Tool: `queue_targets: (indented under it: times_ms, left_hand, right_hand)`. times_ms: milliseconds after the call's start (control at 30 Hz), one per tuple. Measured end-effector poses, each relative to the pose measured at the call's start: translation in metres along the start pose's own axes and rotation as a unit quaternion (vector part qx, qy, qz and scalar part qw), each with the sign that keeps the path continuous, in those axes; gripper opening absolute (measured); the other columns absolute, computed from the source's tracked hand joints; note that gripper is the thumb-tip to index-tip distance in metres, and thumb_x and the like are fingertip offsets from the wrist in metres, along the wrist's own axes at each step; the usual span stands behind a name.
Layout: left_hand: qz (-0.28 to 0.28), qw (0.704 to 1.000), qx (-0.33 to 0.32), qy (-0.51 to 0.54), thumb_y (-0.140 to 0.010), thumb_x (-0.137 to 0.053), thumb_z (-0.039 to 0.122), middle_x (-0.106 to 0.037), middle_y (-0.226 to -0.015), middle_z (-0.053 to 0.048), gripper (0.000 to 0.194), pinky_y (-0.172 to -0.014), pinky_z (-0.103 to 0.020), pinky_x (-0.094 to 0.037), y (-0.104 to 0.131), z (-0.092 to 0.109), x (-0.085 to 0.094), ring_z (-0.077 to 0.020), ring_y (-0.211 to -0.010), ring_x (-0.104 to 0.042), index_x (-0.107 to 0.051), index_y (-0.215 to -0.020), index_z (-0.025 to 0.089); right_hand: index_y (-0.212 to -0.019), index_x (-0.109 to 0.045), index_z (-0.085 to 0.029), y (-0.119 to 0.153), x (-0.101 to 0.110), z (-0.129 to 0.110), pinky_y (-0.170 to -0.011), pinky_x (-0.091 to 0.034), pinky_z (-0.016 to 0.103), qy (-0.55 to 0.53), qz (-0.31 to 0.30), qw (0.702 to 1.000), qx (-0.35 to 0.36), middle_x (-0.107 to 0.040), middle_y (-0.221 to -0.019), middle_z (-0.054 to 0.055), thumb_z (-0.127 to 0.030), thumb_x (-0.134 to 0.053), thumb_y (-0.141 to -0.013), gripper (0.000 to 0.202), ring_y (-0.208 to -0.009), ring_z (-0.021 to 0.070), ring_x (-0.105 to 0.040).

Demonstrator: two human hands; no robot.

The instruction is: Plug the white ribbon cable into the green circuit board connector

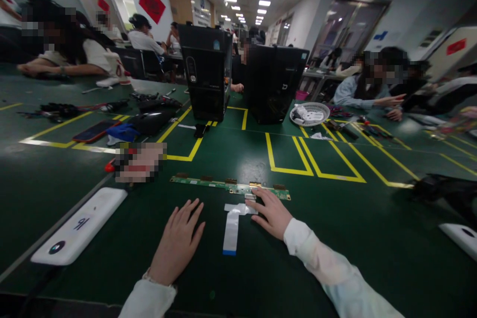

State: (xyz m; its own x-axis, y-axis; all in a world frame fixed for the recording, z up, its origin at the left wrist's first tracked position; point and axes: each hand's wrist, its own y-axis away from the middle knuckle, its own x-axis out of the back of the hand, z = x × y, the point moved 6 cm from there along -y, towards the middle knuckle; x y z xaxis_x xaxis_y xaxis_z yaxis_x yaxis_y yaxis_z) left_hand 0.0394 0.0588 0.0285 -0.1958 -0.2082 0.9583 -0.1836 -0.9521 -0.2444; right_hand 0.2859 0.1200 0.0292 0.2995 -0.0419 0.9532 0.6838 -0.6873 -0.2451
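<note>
A long, narrow green circuit board (204, 182) lies crosswise on the green table. A white flat ribbon cable (231, 231) with a blue end is in front of it, its bent upper part running to a connector (250, 197) at the board's near edge. My right hand (274, 212) is at this connector with fingers apart. Its fingertips touch the board and the cable's bent part, and I see no grip around either. My left hand (178, 238) rests palm down on the table, left of the cable, fingers stretched out and holding nothing.
A white device (80, 226) lies at left, near a phone (96, 130) and tangled cables. Two black computer towers (206, 79) stand ahead. A white basket (310, 114) holds small items at right. Yellow tape (290, 171) marks the table. Several people sit around.
</note>
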Motion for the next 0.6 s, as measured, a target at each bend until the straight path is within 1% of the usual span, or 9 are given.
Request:
queue_targets:
  times_ms: [167, 333, 467, 600]
  left_hand:
    - [0.009, 1.0, -0.001, -0.001, -0.093, -0.038, 0.037, -0.048, -0.142, -0.01, 0.048, -0.11, -0.05, -0.032, -0.001, 0.001, 0.0, -0.0259, -0.134, -0.04, -0.047, -0.136, 0.018]
    - [0.015, 1.0, -0.01, -0.004, -0.093, -0.037, 0.037, -0.048, -0.142, -0.01, 0.048, -0.11, -0.05, -0.032, 0.0, 0.001, 0.0, -0.0264, -0.133, -0.04, -0.048, -0.135, 0.017]
    - [0.016, 1.0, -0.01, -0.001, -0.093, -0.035, 0.038, -0.047, -0.143, -0.011, 0.049, -0.11, -0.051, -0.032, 0.0, 0.001, 0.001, -0.0265, -0.134, -0.039, -0.047, -0.136, 0.017]
    - [0.0, 1.0, -0.009, 0.002, -0.093, -0.036, 0.04, -0.046, -0.144, -0.011, 0.05, -0.11, -0.051, -0.031, 0.0, -0.001, -0.001, -0.027, -0.134, -0.039, -0.047, -0.137, 0.017]
  right_hand:
    - [-0.131, -0.053, -0.025, 0.004, -0.002, 0.001, -0.108, -0.029, 0.056, 0.003, -0.012, 1.0, -0.017, -0.041, -0.143, 0.014, -0.037, -0.052, -0.09, 0.043, -0.134, 0.0306, -0.034]
    - [-0.126, -0.057, -0.024, 0.024, 0.003, 0.012, -0.107, -0.028, 0.058, -0.006, -0.005, 0.999, -0.033, -0.044, -0.141, 0.014, -0.037, -0.05, -0.091, 0.038, -0.133, 0.03, -0.036]
    - [-0.126, -0.057, -0.025, 0.06, 0.012, 0.023, -0.107, -0.03, 0.058, -0.006, 0.014, 0.999, -0.05, -0.045, -0.141, 0.013, -0.038, -0.046, -0.092, 0.037, -0.133, 0.0289, -0.038]
    - [-0.129, -0.055, -0.031, 0.111, 0.02, 0.04, -0.107, -0.032, 0.058, 0.019, 0.037, 0.995, -0.094, -0.047, -0.14, 0.01, -0.037, -0.042, -0.094, 0.038, -0.131, 0.0277, -0.041]
